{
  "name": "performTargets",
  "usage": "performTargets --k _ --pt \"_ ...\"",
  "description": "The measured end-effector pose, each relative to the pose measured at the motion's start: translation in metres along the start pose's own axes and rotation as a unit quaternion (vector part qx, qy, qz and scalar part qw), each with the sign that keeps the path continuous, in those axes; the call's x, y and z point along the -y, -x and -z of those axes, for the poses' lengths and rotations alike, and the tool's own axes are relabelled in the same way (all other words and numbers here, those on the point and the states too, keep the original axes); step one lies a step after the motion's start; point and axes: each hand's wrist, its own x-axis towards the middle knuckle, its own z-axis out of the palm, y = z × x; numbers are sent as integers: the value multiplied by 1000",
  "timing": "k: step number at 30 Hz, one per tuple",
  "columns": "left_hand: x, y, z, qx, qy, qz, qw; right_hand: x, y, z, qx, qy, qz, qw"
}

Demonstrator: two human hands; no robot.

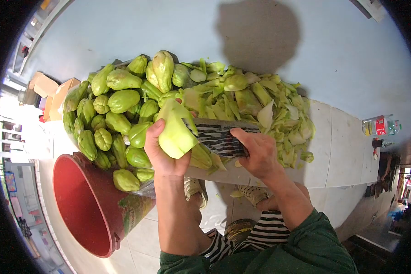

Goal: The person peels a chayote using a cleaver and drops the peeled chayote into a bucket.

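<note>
1. While the left hand (169,166) cups it from below, its thumb along the near side, a peeled chayote (176,130) is held up before the middle of the tiled ledge (340,146).
2. Against the chayote's right side rests the far end of a broad-bladed knife (219,136), dark and pale stripes showing on its face.
3. The right hand (260,153) grasps the knife, forefinger stretched along the blade; its handle is hidden.
4. Behind and left of the left hand, whole green chayotes (124,101) are heaped over the ledge's left part, some at its front edge.
5. Peelings (285,132) spread right of the heap, from the back edge towards the front.
6. Near the ledge's right end is a red-labelled bottle (382,125); I cannot tell whether it stands or lies.
7. Beside the front left corner, a red bucket (77,205) sits on the floor.
</note>
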Motion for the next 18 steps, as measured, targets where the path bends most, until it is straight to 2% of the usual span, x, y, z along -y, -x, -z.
performTargets --k 6,9,11,12,13,15,16,18 --pt "-2 0 0 20 -2 17 1000 1 2 0 6 8 -2 1000" --pt "2 -1 0 11 9 16 1000 7 -3 5 16 -2 -20 1000" --pt "9 -1 -1 -27 45 52 997 6 -9 -1 -7 -7 -29 1000" --pt "8 4 -1 32 -7 84 996 4 -11 -4 -30 -12 -38 999" --pt "10 7 0 45 -30 98 994 0 -12 -5 -31 -12 -39 999" --pt "13 9 -2 64 -55 112 990 -11 -12 -6 25 -24 -147 989" --pt "13 8 -3 98 -46 121 987 -14 -11 -7 23 -23 -148 989" --pt "13 6 -2 132 -37 128 982 -19 -9 -7 23 -64 -219 973"
